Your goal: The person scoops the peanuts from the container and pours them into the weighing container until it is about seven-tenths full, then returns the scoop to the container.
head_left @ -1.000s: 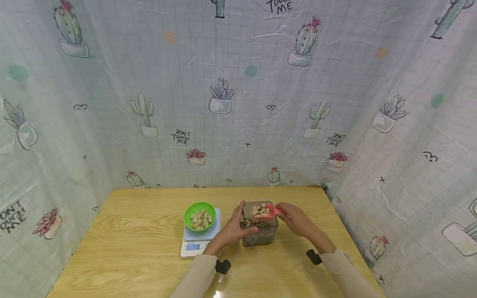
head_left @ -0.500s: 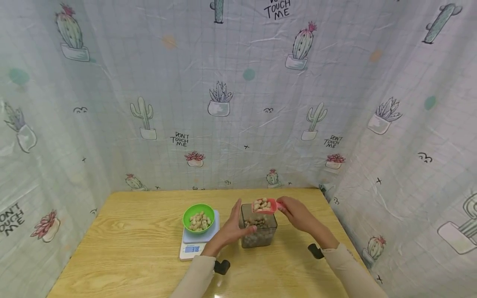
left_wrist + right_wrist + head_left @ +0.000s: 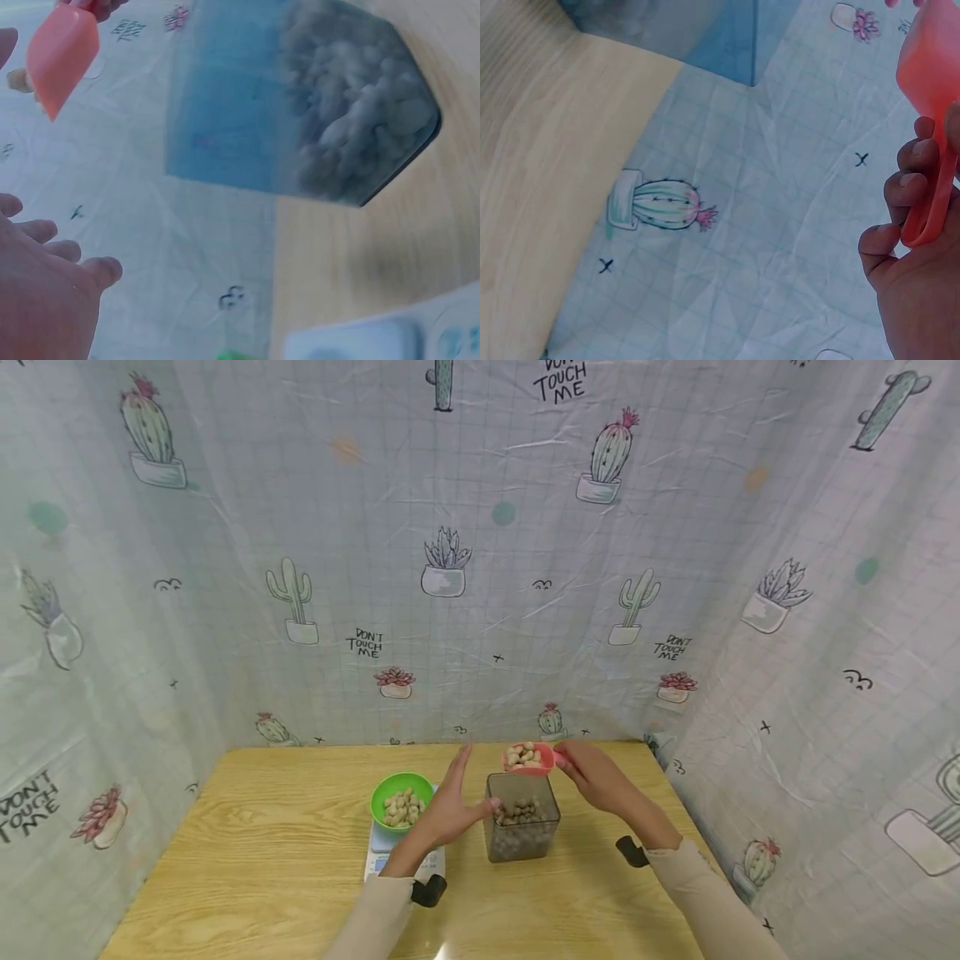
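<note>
The cactus-print backdrop (image 3: 495, 610) is repeating "DON'T TOUCH ME": one lettering (image 3: 365, 643) is showing beyond and left of the left hand (image 3: 453, 808), another beyond and right of the right hand (image 3: 600, 777), one far out to the left hand's left, one high above both hands, its top being cropped. The arm below the left hand is partly covering the kitchen scale (image 3: 431, 865), leaving its display unreadable.

A creased sheet (image 3: 360, 527) — printed with potted cacti (image 3: 611, 453) — hangs behind and beside a wood-grain table (image 3: 277, 860).

L hand (image 3: 448, 812) blocks way betw. bin (image 3: 521, 843) & bowl (image 3: 405, 780); free rm L of bowl.
</note>
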A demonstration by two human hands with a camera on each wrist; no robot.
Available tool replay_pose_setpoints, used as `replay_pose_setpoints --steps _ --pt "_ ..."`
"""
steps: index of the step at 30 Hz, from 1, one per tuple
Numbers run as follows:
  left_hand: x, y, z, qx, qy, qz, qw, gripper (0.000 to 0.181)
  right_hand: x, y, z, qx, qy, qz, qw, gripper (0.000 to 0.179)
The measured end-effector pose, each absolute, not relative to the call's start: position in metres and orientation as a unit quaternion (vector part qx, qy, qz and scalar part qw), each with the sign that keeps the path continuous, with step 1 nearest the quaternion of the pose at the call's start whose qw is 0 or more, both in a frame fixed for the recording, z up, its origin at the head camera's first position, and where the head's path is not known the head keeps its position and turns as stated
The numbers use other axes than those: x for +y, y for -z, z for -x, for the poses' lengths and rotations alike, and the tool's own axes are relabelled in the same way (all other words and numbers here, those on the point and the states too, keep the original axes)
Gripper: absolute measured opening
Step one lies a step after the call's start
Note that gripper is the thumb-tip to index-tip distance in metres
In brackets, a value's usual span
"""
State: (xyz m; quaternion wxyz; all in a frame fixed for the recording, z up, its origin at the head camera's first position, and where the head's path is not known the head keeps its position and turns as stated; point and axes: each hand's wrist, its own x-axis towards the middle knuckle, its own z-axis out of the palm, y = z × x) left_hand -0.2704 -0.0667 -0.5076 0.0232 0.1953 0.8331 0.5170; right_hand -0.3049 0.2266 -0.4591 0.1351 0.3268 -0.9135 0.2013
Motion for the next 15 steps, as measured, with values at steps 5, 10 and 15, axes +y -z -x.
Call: replay_pose_setpoints --steps 5,10,15 --pt "-0.081 0.497 0.266 0.824 -0.530 -0.201 -0.001 0.098 0.219 0.454 0.305 -0.911 -0.211 -0.328 0.131 0.020" --pt "-0.101 0.490 0.262 0.832 -0.519 -0.195 -0.023 0.098 0.206 0.450 0.306 -0.910 -0.208 -0.334 0.128 0.025" --pt "-0.120 0.486 0.259 0.846 -0.500 -0.182 -0.041 0.097 0.191 0.448 0.309 -0.906 -0.201 -0.349 0.133 0.023"
